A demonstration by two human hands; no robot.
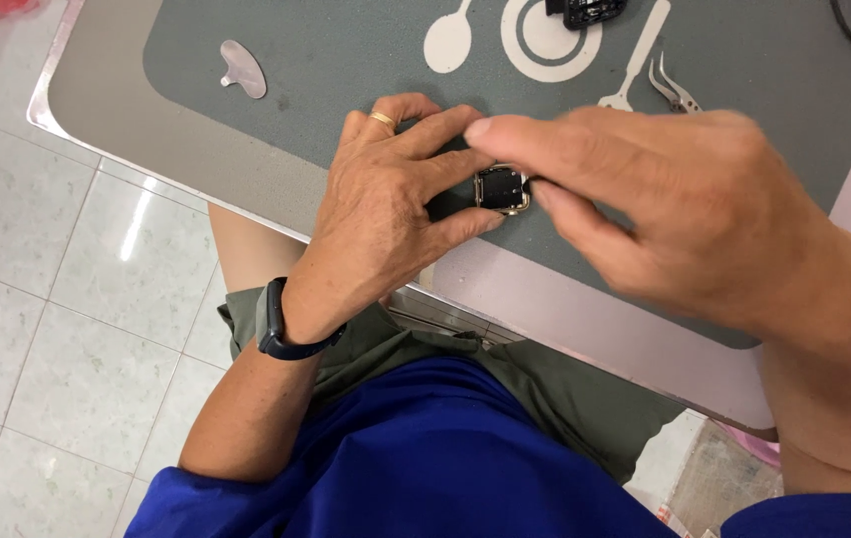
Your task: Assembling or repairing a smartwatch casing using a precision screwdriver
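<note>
silver-rimmed small square device (501, 188) pinched between left hand (386, 214) and right hand (685, 214) fingertips; could slip near the mat (346, 60) edge.

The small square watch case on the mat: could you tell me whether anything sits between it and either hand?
Nothing visible does. The left hand has fingertips against the small square watch case, and the right hand pinches it from the other side. The tweezers and flat metal pick lie apart on the grey mat.
</note>
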